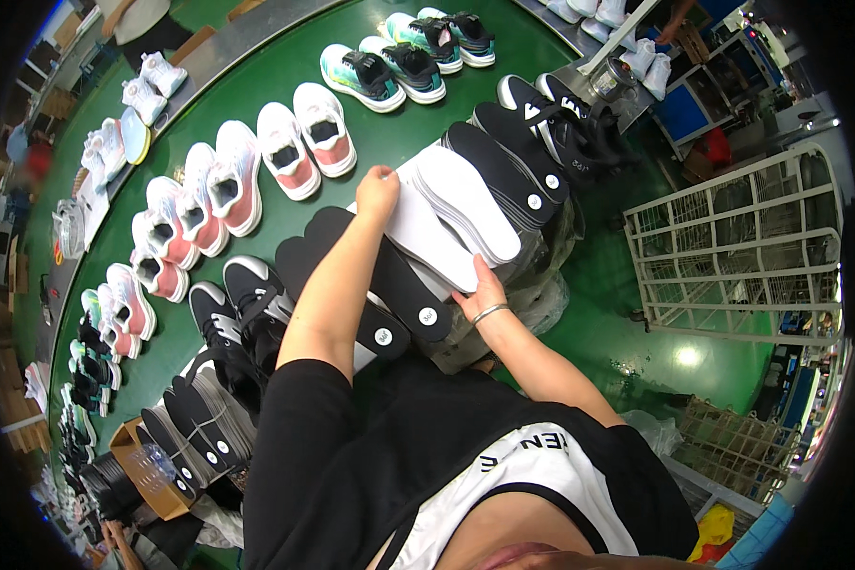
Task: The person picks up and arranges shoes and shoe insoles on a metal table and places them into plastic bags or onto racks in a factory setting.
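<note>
A stack of white insoles (pixel 468 201) lies on the bench in front of me, with another white insole (pixel 426 230) along its left side. My left hand (pixel 378 195) is closed at the far end of that left insole, its fingertips curled at the edge. The near end sits between the thumb and fingers of my right hand (pixel 485 291). Black insoles (pixel 411 280) with round white stickers lie left of the white ones, partly covered by my left forearm. More stacked black insoles (pixel 508 180) are on the right.
Pink-and-white shoes (pixel 233 178) and teal-and-black shoes (pixel 361 78) line the green conveyor (pixel 247 90). Black shoes (pixel 562 119) stand at right; another black pair (pixel 237 309) is left. A cardboard box (pixel 152 472) holds insole stacks. A metal rack (pixel 731 252) stands on the right floor.
</note>
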`<control>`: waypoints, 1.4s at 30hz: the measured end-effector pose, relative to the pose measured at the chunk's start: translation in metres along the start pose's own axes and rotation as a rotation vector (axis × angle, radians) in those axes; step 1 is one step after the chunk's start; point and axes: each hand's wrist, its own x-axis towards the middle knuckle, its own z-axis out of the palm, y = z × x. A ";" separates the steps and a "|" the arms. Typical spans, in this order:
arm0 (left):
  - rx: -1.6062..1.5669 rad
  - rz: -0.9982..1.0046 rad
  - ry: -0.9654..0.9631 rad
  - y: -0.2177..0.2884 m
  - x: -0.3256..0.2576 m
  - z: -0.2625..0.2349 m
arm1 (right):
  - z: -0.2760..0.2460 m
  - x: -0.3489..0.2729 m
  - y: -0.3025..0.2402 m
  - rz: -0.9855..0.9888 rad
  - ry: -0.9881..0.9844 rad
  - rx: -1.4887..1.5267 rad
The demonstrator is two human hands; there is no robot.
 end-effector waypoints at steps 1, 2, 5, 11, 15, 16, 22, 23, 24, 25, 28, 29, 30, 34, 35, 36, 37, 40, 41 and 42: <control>-0.090 -0.004 -0.023 0.001 -0.001 0.002 | -0.001 0.000 0.000 0.003 0.009 -0.022; -0.110 0.012 -0.019 0.001 -0.002 0.004 | -0.003 0.000 0.001 0.005 0.019 -0.044; -0.060 -0.005 -0.080 -0.003 0.002 0.006 | -0.009 0.005 0.001 0.015 0.063 -0.120; 0.079 0.131 -0.203 0.005 0.040 0.008 | -0.019 0.005 -0.027 -0.267 0.063 -0.173; -0.001 0.183 -0.362 0.024 0.061 0.028 | -0.038 0.044 -0.045 -0.190 0.111 -0.209; 0.070 0.264 -0.397 0.038 0.057 0.028 | -0.037 0.047 -0.047 -0.172 0.126 -0.196; 0.041 0.140 -0.569 0.043 0.059 0.033 | -0.008 0.026 -0.049 -0.273 0.110 -0.096; 0.085 0.181 -0.524 0.030 0.070 0.046 | -0.017 0.036 -0.046 -0.305 0.066 -0.091; 0.180 0.224 -0.490 0.024 0.075 0.046 | -0.017 0.045 -0.039 -0.335 0.061 -0.106; 0.272 0.269 -0.463 0.022 0.077 0.047 | -0.021 0.058 -0.032 -0.367 0.065 -0.120; 0.369 0.336 -0.498 0.051 0.048 0.042 | -0.016 0.047 -0.041 -0.262 0.058 -0.102; 0.388 0.353 -0.491 0.050 0.051 0.039 | -0.011 0.036 -0.048 -0.242 0.009 -0.125; 0.403 0.373 -0.489 0.047 0.056 0.040 | -0.015 0.037 -0.051 -0.193 0.062 -0.168; 0.384 0.497 -0.362 0.050 0.059 0.021 | -0.054 0.028 -0.053 -0.176 0.137 -0.283; 0.352 0.530 -0.356 0.054 0.056 0.014 | -0.068 0.021 -0.054 -0.186 0.134 -0.273; 0.355 0.520 -0.342 0.056 0.055 0.005 | -0.083 0.011 -0.054 -0.158 0.136 -0.283; 0.338 0.516 -0.330 0.061 0.049 -0.005 | -0.104 0.002 -0.052 -0.126 0.144 -0.296; 0.285 0.547 -0.356 0.065 0.042 -0.030 | -0.171 -0.015 -0.034 -0.005 0.181 -0.313; 0.275 0.539 -0.406 0.069 0.034 -0.038 | -0.189 -0.023 -0.030 0.044 0.201 -0.319; 0.219 0.539 -0.462 0.073 0.026 -0.049 | -0.208 -0.028 -0.023 0.057 0.198 -0.340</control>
